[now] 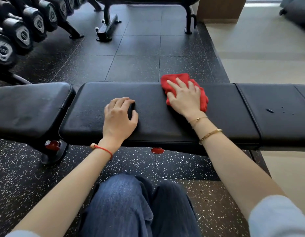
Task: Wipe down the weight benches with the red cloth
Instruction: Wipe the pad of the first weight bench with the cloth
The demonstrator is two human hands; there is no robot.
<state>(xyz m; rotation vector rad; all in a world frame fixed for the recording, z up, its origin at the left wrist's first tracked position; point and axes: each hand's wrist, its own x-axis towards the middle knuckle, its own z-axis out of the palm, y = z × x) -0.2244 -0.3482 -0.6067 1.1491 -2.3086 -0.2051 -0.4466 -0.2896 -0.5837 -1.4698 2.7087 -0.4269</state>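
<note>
A black padded weight bench (90,106) runs left to right across the middle of the view, made of a seat pad on the left, a long middle pad and another pad on the right. The red cloth (175,78) lies crumpled on the far edge of the middle pad. My right hand (184,98) presses flat on the cloth with fingers spread. My left hand (120,115) rests on the middle pad to the left of the cloth, fingers curled and holding nothing.
A rack of black dumbbells (20,31) stands at the far left. A second bench frame (107,23) stands on the speckled rubber floor behind. Small dark specks (270,110) lie on the right pad. Light flooring (259,53) lies to the right. My knees in jeans (131,202) are below the bench.
</note>
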